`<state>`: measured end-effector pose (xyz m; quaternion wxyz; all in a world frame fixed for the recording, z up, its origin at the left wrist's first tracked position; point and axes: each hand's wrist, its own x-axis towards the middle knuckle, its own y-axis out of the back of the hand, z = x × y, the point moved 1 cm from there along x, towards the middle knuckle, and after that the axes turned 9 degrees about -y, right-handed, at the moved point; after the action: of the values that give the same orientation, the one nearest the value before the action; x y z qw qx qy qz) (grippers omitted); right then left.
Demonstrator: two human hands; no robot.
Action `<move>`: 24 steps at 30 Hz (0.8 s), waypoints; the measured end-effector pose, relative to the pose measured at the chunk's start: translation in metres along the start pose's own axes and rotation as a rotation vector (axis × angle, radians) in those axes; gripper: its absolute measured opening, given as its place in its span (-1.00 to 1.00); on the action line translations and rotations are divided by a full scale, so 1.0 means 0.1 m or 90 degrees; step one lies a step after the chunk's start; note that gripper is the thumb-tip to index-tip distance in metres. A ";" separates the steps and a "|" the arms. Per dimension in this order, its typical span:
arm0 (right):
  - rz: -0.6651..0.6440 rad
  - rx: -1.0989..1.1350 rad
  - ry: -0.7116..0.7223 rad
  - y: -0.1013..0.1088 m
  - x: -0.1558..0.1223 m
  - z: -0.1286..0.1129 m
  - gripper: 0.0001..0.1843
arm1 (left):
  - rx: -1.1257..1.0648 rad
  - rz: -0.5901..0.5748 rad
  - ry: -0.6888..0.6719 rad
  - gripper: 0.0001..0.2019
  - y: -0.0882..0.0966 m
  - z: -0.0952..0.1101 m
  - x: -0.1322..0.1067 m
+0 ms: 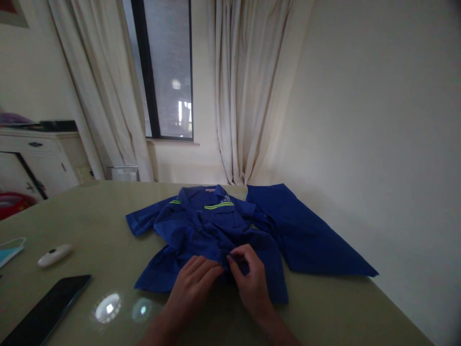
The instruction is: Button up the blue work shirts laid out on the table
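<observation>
Five things and two hands on one olive tabletop.
Two garments: one blue short-sleeved work shirt with two yellow-green reflective stripes, and one plain blue flat-laid garment toward the right edge. Near the left edge: one white oval remote, one black slab phone, one pale-blue face mask. One left hand, one right hand.

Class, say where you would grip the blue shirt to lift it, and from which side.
Likely the shoulders beside the collar, reaching over from the near side. The shirt lies flat, front up, with the collar at the far end, so it would hang straight.
</observation>
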<state>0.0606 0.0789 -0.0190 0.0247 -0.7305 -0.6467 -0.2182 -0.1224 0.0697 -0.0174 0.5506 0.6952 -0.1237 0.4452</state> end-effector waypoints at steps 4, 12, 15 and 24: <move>-0.064 -0.041 0.073 -0.04 -0.05 -0.04 -0.81 | 0.013 0.016 0.030 -0.84 -0.01 -0.01 -0.04; -0.067 -0.042 0.035 -0.04 -0.04 -0.03 -0.88 | -0.017 0.038 0.112 -0.82 -0.07 -0.07 -0.12; -0.061 -0.039 0.041 -0.05 -0.04 -0.04 -0.86 | -0.024 0.034 0.127 -0.78 -0.09 -0.07 -0.12; -0.060 -0.045 0.099 -0.07 -0.06 0.03 -0.75 | -0.114 0.063 0.220 -0.82 -0.14 -0.11 -0.13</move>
<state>0.0541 0.0752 -0.0255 0.0387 -0.6807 -0.6681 -0.2978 -0.1260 0.0798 -0.0362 0.6008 0.5497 -0.1008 0.5716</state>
